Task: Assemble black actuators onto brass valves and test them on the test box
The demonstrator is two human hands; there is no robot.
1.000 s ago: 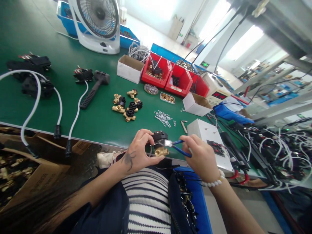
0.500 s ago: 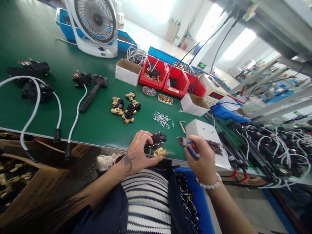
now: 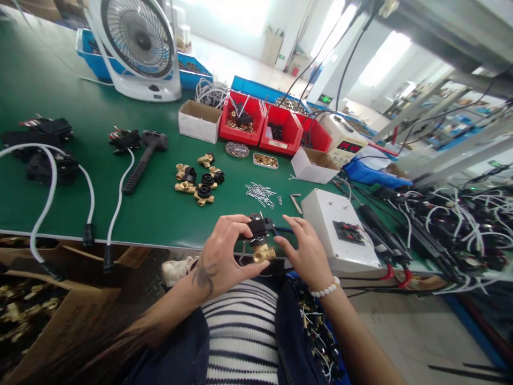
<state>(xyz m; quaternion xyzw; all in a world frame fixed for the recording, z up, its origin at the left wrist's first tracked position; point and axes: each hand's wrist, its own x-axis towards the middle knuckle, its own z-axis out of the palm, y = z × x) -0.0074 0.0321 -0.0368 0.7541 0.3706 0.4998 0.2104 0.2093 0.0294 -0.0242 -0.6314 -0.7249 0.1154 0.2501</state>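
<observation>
While my left grip (image 3: pixel 224 251) pinches a brass valve (image 3: pixel 263 253) with a black actuator (image 3: pixel 259 228) on top, thumb below and fingers above, the valve sits just below the centre of the frame, in front of the green bench's (image 3: pixel 160 214) near edge. Just to its right, my right grip (image 3: pixel 306 255) has thumb and forefinger apart; a dark-blue tool handle (image 3: pixel 285 230) shows between them, and I cannot tell whether I hold it. Silver pins (image 3: pixel 260 193) lie heaped at frame centre, brass fittings (image 3: pixel 203 200) left of them.
</observation>
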